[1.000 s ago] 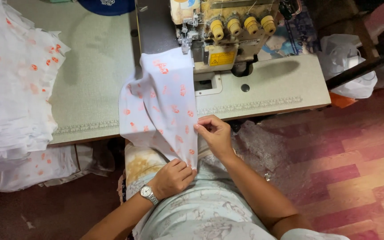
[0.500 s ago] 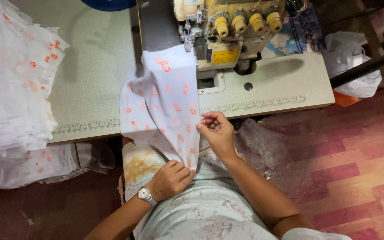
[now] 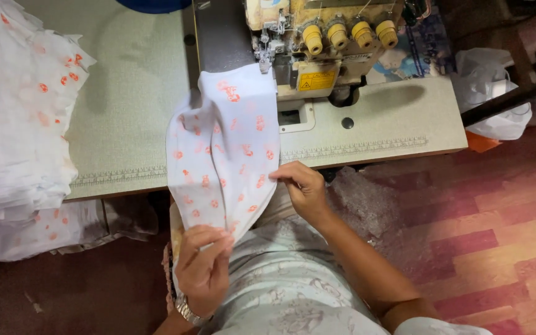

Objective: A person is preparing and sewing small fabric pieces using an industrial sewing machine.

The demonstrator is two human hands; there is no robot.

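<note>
Currently: printed fabric piece (image 3: 224, 155) at overlock machine (image 3: 317, 56); left hand (image 3: 203, 267) pinching its lower end, right hand (image 3: 302, 186) pinching its edge; feeding calls for aligned edges.

White cloth (image 3: 221, 155) (orange-red print)

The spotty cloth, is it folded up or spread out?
Mostly spread out. The spotty cloth hangs open from the sewing machine to the left hand, with one long crease down it; the right hand holds its edge.

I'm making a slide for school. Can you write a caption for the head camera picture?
Two hands, left and right, hold a white cloth with orange prints at a sewing machine on a table.
</note>
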